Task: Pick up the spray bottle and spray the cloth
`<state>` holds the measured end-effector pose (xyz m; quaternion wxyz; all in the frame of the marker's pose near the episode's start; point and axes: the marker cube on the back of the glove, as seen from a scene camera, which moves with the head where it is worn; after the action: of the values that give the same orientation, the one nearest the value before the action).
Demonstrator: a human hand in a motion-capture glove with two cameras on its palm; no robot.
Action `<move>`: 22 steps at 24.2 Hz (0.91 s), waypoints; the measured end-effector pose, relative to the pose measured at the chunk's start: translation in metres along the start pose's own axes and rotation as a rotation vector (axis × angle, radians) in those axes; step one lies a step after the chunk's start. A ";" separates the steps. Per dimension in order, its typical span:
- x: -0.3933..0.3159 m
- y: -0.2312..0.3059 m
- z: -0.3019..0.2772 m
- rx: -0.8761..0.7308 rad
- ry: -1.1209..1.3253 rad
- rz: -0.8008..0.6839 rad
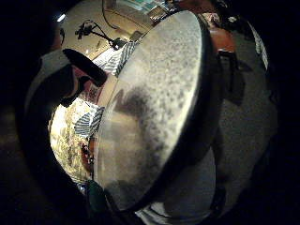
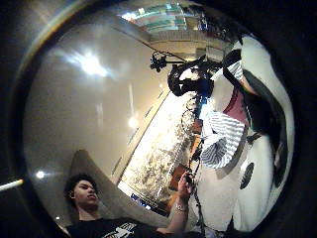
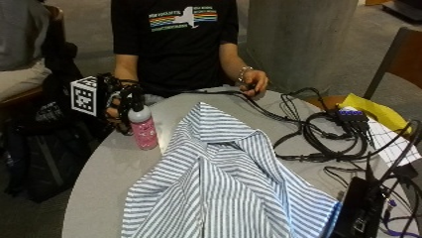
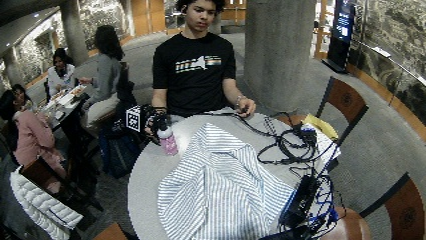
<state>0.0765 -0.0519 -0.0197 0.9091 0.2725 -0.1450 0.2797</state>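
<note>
Your gloved right hand (image 3: 120, 105) is wrapped around the top of the pink spray bottle (image 3: 142, 127), fingers curled on its neck and trigger part, near the table's edge on your right side. From the outside view the bottle stands upright; its base looks to be at the round grey table (image 3: 105, 168), though you cannot tell for sure whether it rests there or is just lifted. The nozzle faces across toward the striped cloth (image 3: 224, 183), a blue-and-white shirt spread over the middle of the table with its collar end nearest you. Bottle and shirt are near one another but not touching; a strip of bare tabletop shows between them. Your bare left hand (image 3: 254, 82) rests at the far rim of the table on a bundle of black cables (image 3: 316, 134), which loops over the tabletop beside the shirt. A yellow sheet (image 3: 372, 110) lies past the cables at the table's edge. In the little finger side palm view the tabletop (image 1: 154, 108) fills much of the picture, with the striped shirt (image 1: 89, 123) showing beyond its rim.
</note>
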 end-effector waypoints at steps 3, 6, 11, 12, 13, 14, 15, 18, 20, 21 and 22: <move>0.001 0.002 0.000 -0.029 0.003 0.013; 0.000 0.002 0.001 -0.066 0.011 0.017; -0.003 -0.003 0.005 -0.127 0.005 0.013; -0.003 -0.004 0.006 -0.141 0.007 0.012; -0.004 -0.005 0.007 -0.156 0.011 0.011; -0.004 -0.006 0.009 -0.171 0.017 0.010; -0.005 -0.007 0.011 -0.187 0.025 0.012; -0.010 -0.011 0.016 -0.217 0.041 0.014; -0.013 -0.014 0.018 -0.218 0.038 0.013; -0.012 -0.015 0.019 -0.220 0.042 0.022; -0.010 -0.015 0.019 -0.224 0.051 0.037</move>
<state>0.0755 -0.0781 -0.0146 0.9319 0.1594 -0.1573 0.2853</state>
